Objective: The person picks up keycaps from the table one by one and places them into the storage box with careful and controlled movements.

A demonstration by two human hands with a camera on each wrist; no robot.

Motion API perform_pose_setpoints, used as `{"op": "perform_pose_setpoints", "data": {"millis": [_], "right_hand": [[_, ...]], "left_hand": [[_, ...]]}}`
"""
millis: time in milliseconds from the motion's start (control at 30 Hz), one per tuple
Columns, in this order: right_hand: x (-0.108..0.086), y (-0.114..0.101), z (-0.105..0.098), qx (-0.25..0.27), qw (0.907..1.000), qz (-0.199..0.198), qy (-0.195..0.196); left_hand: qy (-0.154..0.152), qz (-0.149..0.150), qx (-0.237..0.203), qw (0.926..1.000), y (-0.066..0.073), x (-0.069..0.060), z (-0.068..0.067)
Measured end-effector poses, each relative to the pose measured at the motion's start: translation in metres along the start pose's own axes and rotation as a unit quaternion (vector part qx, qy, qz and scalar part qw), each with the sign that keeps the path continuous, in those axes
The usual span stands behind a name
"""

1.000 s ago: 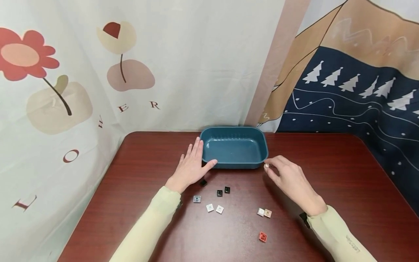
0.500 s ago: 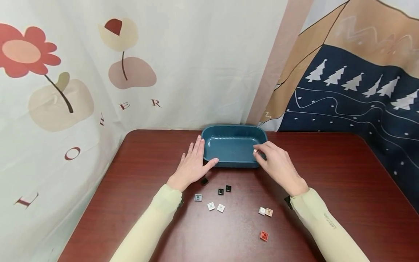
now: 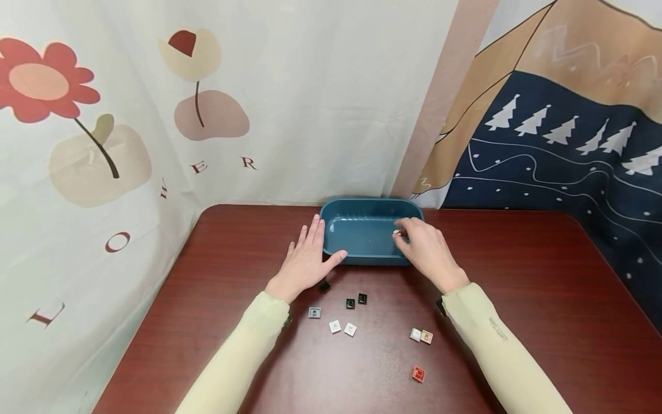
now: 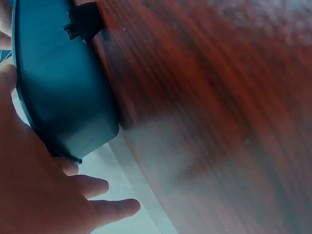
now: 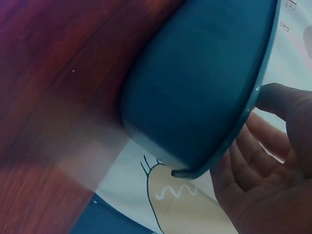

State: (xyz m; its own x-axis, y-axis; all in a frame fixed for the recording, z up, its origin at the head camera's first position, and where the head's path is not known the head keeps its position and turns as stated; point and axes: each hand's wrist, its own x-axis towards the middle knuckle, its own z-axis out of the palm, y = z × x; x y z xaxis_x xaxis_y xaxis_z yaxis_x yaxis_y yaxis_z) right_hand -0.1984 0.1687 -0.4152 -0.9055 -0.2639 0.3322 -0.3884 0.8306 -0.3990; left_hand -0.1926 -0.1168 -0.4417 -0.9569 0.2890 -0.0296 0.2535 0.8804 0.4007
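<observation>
A blue rectangular tub (image 3: 372,260) stands at the table's back edge. My left hand (image 3: 302,261) rests at its left side with fingers straight, the thumb over the front rim. My right hand (image 3: 426,250) is over the tub's right end, pinching a small pale keycap (image 3: 397,232) between thumb and fingers; the fingers mostly cover it. In the right wrist view the tub wall (image 5: 190,83) hides the fingertips of the right hand (image 5: 273,156). A black keycap (image 4: 87,20) lies near the tub's front in the left wrist view, close to my left hand (image 4: 39,180).
Before the tub lie two more black keycaps (image 3: 356,301), a grey keycap (image 3: 314,313) and two white keycaps (image 3: 342,328). Further right are a white keycap (image 3: 416,334) touching a beige keycap (image 3: 426,337), and a red keycap (image 3: 418,374). A printed curtain (image 3: 310,115) hangs behind the table.
My right hand has moved left and away from me, from beside the tub's right front corner to over its inside, carrying the pale keycap. The left hand stays at the tub.
</observation>
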Motion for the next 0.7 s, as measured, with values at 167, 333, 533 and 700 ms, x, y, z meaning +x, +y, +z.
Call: {"op": "perform_pose_setpoints", "data": {"millis": [167, 333, 533, 700], "right_hand": [[0.008, 0.001, 0.003, 0.009, 0.9987, 0.036, -0.034], [0.012, 0.003, 0.005, 0.005, 0.9969, 0.047, -0.063], [0.017, 0.003, 0.008, -0.004, 0.9951, 0.049, -0.086], [0.015, 0.002, 0.008, -0.005, 0.9963, 0.042, -0.075]], "left_hand": [[0.001, 0.002, 0.003, 1.0000, 0.000, 0.001, 0.001], [0.000, 0.002, 0.003, 1.0000, 0.000, 0.001, 0.001], [-0.002, -0.001, 0.005, 1.0000, -0.001, 0.001, 0.001], [-0.004, -0.003, -0.003, 1.0000, -0.001, 0.001, 0.000]]}}
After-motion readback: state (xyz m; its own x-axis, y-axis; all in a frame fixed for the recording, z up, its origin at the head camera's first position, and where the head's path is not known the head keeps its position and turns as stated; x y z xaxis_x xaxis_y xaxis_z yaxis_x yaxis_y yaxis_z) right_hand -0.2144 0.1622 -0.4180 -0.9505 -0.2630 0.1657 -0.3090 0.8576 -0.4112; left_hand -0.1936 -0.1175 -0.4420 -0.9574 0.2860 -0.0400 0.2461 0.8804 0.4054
